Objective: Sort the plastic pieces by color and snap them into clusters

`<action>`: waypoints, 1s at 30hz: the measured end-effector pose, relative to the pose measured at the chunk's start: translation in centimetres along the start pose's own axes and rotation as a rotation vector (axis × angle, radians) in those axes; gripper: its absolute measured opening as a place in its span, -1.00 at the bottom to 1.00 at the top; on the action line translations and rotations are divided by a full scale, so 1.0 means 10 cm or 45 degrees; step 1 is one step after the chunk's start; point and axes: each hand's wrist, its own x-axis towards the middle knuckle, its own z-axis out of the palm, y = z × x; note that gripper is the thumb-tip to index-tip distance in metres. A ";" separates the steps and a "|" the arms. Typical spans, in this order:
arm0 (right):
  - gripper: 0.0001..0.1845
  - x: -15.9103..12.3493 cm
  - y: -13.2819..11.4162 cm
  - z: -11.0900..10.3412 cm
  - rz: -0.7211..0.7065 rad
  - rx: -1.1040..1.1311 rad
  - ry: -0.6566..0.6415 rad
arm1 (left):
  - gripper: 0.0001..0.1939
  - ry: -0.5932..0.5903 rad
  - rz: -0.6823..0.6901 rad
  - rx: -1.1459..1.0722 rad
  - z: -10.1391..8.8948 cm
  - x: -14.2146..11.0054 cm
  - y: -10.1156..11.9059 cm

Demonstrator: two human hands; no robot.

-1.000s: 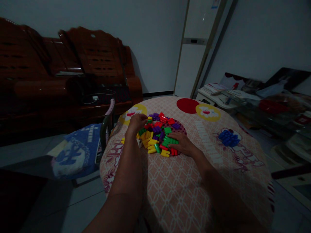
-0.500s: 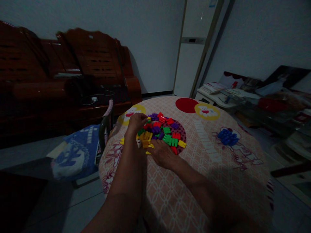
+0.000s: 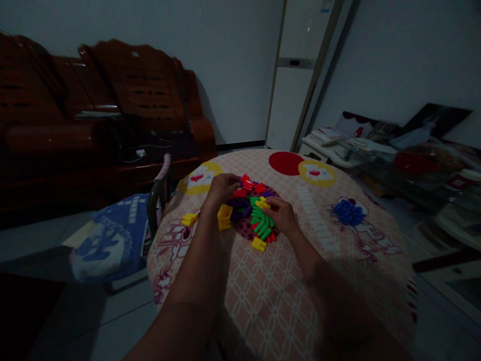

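The right hand [image 3: 282, 213] pinches 1 yellow block [image 3: 262, 203] over green blocks [image 3: 262, 224]; the left hand [image 3: 222, 188] curls near red blocks [image 3: 247, 182] (grip unclear). Patterned tablecloth [image 3: 270, 286]; wooden sofa [image 3: 141, 87] beyond.

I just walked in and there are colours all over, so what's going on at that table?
A person is handling coloured pieces on a table. The right hand is at a yellow piece, beside the green pieces. The left hand is near the red pieces; whether it holds anything is hard to see. The blue pieces sit in their own heap, away from both hands.
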 end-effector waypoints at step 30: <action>-0.73 0.23 0.30 -0.77 0.256 -0.917 0.140 | -0.62 -0.258 0.310 0.273 0.96 -0.09 0.47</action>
